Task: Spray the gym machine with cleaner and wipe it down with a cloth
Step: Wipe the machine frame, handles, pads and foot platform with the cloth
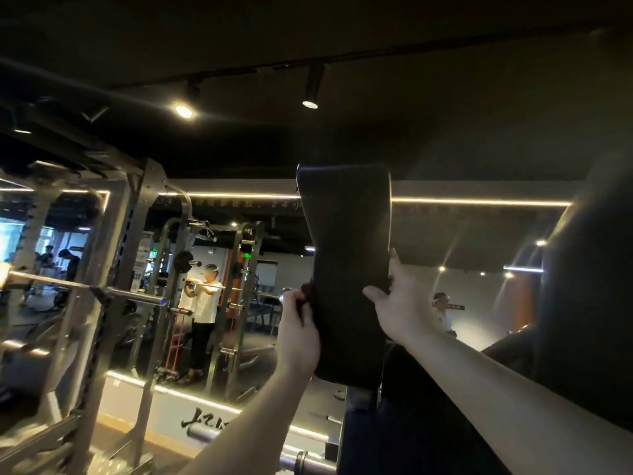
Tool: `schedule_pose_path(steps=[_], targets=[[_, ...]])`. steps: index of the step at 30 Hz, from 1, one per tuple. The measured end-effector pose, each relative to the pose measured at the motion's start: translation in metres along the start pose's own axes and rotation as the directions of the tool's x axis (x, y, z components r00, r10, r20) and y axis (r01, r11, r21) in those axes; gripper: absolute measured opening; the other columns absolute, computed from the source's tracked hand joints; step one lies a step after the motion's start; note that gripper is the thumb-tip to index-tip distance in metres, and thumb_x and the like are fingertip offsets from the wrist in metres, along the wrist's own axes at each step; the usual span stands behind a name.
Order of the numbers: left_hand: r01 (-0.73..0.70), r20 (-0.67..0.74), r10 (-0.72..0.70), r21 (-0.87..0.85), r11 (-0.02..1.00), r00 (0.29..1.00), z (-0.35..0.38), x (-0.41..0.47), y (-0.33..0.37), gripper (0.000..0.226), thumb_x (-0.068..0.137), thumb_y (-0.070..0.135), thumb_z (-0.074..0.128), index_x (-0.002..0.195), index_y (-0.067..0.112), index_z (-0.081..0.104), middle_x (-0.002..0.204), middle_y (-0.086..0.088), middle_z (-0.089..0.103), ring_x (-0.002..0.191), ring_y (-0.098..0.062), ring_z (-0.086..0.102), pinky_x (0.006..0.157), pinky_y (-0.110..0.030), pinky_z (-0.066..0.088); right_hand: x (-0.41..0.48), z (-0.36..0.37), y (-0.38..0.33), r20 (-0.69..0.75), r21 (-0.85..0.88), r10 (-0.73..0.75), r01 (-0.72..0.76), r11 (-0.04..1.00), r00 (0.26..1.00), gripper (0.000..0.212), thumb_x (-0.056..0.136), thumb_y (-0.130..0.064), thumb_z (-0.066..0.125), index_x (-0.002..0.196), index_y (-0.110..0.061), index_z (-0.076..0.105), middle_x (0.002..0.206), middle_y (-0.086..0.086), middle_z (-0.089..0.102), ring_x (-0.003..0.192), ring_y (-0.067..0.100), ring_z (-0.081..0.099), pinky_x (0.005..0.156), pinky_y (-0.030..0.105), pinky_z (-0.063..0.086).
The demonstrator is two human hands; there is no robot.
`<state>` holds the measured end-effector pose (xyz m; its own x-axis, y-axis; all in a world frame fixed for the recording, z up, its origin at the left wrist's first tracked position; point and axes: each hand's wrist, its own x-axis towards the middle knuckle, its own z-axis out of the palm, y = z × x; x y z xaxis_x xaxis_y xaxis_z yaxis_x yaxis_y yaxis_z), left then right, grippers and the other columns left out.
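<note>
Dim gym, black ceiling (411, 114). Two track spotlights (310, 103) were lit high above the fingertips, and a thin warm light strip (479, 201) ran along the far wall behind the hands.

The black pad (346, 234) of the machine stood upright between the two hands. Its vinyl face was dull and dark, with faint sheen only along the right edge.

Left hand (298, 323): fingers curled round a dark reddish cloth (307, 292), bunched at the fingertips and pressed to the pad's left edge.

Right hand (399, 303): it gripped the pad's right edge. The thumb was stretched across the front face and one finger pointed straight up along the edge — the other fingers were hidden behind the pad.

Left of the left-hand fingers, well apart, stood a grey steel rack (137, 234) with a barbell (85, 286) across it. Beyond it, farther back, a person in a white shirt (205, 303) stood at another bar — too small for detail.

Below both wrists the machine's frame was in deep shadow.
</note>
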<state>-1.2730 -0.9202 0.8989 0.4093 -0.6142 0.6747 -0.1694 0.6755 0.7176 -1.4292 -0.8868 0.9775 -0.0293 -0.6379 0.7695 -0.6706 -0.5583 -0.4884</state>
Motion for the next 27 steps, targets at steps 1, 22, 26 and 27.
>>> schedule_pose_path(steps=[1,22,26,27], targets=[[0.047,0.024,-0.047,0.002,0.999,0.999,-0.003,-0.007,-0.009,0.017,0.111,0.023,0.038,0.116,0.037,0.047,0.116,0.004,0.061,0.105,-0.014,0.062,0.089,-0.042,0.053,-0.002,0.003,0.003,-0.012,0.029,0.011,-0.011,1.0,1.0,0.063,0.095,-0.034,0.07,0.151,-0.031,0.043,0.135,-0.007,0.064,0.13,0.02,0.059,0.106,0.05,0.051],[0.455,-0.121,-0.47,-0.132,0.881,0.874,0.035,-0.077,-0.054,0.022,0.11,0.012,0.039,0.125,0.026,0.03,0.124,-0.006,0.049,0.108,-0.02,0.051,0.091,-0.04,0.044,-0.081,0.034,0.094,0.275,0.214,0.278,-0.34,0.916,0.921,0.018,0.103,-0.027,0.06,0.118,-0.022,0.068,0.105,-0.005,0.07,0.103,0.013,0.067,0.098,0.04,0.056],[0.592,-0.105,-0.608,-0.151,0.792,0.787,0.066,-0.092,-0.032,0.039,0.105,0.014,0.051,0.137,0.022,0.03,0.128,-0.011,0.053,0.112,-0.029,0.058,0.094,-0.046,0.051,-0.097,0.031,0.111,0.292,0.36,0.49,-0.569,0.739,0.821,0.019,0.103,-0.025,0.061,0.12,-0.019,0.068,0.106,0.003,0.071,0.098,0.016,0.069,0.091,0.04,0.059],[0.617,-0.05,-0.634,-0.178,0.766,0.772,0.078,-0.102,-0.022,0.038,0.105,0.014,0.052,0.136,0.022,0.031,0.125,-0.009,0.054,0.111,-0.027,0.06,0.092,-0.042,0.053,-0.1,0.023,0.11,0.297,0.376,0.514,-0.594,0.712,0.805,0.016,0.105,-0.025,0.057,0.11,-0.017,0.07,0.103,0.006,0.071,0.095,0.019,0.069,0.088,0.038,0.058]])
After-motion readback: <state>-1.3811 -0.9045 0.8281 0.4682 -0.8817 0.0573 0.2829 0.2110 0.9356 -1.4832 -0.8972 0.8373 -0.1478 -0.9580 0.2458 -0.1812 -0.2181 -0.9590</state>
